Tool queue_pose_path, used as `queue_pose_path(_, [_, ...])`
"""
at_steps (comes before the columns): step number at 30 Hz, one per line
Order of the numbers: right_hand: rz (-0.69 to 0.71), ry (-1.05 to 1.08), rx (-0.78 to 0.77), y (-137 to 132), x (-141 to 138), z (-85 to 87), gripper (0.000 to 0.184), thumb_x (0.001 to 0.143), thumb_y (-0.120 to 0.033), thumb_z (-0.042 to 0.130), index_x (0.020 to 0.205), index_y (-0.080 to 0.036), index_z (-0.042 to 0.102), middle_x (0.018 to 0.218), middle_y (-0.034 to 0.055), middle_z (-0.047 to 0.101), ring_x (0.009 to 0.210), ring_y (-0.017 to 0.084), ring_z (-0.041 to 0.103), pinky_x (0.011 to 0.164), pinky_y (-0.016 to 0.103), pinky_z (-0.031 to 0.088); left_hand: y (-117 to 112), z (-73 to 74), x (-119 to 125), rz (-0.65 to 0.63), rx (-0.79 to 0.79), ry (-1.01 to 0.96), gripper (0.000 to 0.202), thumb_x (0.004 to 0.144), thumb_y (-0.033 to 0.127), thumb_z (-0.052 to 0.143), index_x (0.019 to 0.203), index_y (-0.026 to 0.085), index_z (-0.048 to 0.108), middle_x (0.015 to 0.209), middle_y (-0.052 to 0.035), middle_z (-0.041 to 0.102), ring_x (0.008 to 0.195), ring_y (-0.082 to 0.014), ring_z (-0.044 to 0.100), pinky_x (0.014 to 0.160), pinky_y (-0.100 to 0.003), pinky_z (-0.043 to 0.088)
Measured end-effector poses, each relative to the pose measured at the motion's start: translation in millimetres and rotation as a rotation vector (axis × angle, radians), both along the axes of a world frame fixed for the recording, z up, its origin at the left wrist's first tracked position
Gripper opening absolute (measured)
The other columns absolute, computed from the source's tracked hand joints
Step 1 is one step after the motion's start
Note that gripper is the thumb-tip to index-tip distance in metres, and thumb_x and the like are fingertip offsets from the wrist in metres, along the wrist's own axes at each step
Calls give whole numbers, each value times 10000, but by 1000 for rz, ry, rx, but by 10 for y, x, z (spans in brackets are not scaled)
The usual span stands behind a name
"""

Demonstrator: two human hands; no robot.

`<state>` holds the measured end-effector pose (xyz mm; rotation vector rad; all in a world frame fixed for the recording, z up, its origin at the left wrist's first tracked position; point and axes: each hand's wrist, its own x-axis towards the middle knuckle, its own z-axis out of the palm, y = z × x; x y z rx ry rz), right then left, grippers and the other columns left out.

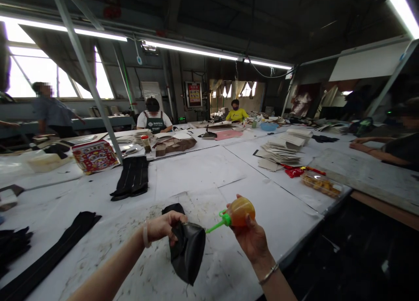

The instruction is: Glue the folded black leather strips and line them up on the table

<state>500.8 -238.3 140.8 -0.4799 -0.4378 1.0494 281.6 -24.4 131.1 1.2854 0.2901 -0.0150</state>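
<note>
A black leather-like piece [191, 253], folded and curved, hangs from my left hand [166, 227], whose fingers are closed on its upper edge. My right hand [250, 240] is wrapped round a squeeze bottle [241, 211] of orange-yellow liquid. Its thin green nozzle points left, and the tip meets or nearly meets the right edge of the black piece; I cannot tell which. Both hands are above the white tabletop [229, 266], which is smeared with dark marks below the piece.
Black strips [49, 253] lie at the left, and a stack of black pieces [131, 176] is farther back beside a metal post [88, 74]. Grey-white sheets [284, 148] are piled at the right, near a clear food box [321, 185]. Several people sit or stand around the table.
</note>
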Motion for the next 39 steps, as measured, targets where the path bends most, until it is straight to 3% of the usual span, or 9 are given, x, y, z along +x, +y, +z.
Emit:
queue_pose_path(13, [-100, -49, -14, -39, 42, 67, 597, 716, -355, 783, 1255, -304, 532, 1077, 47, 700, 1014, 245, 653, 991, 469, 447, -59, -32, 59, 98, -52, -75, 373, 463, 205, 871, 758, 129, 655, 651, -30, 677, 449, -122, 593, 408, -195, 483])
queue_pose_path(30, [-172, -110, -11, -191, 1, 170, 632, 676, -343, 810, 1240, -296, 526, 1062, 67, 716, 954, 281, 687, 934, 497, 469, -123, 59, 140, 176, -84, -108, 381, 514, 257, 872, 775, 134, 623, 586, 2, 633, 415, -83, 544, 399, -163, 441])
queue_pose_path(39, [-194, -101, -23, -227, -19, 143, 654, 671, -350, 813, 1256, -296, 526, 1075, 78, 717, 962, 288, 686, 955, 508, 454, -175, 80, 175, 257, -98, -102, 373, 538, 276, 874, 776, 127, 629, 591, 3, 617, 410, -76, 537, 418, -172, 432])
